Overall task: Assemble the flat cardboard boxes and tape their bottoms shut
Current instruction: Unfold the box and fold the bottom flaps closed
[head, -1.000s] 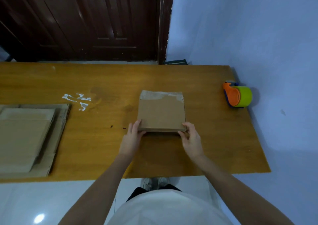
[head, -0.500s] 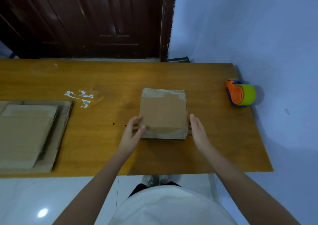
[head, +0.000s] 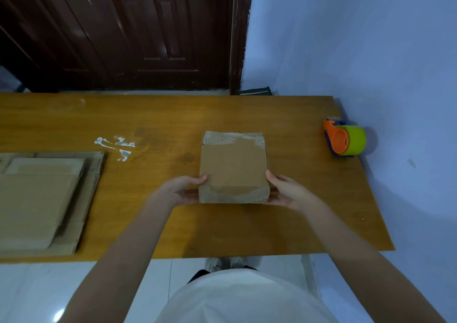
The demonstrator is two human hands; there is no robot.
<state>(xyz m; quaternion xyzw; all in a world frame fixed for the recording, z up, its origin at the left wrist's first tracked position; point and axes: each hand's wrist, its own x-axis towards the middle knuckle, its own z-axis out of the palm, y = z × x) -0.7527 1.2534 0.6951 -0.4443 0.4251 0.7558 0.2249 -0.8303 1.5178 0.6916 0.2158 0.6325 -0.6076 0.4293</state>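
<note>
Between both hands: flattened cardboard box [head: 233, 168]; left hand [head: 179, 191], right hand [head: 289, 191] grip its sides
Risk: worn flaps tearing when squeezed open

There is a single head view, worn by the person standing at the near long edge of the table [head: 247, 228]. It looks forward and steeply down, close over the near edge, reaching the far edge, the right-hand corners, the door [head: 148, 33] and wall [head: 358, 50] beyond.

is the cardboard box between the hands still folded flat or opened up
Folded flat. The cardboard box shows only one broad face, and both hands hold its near end.
</note>
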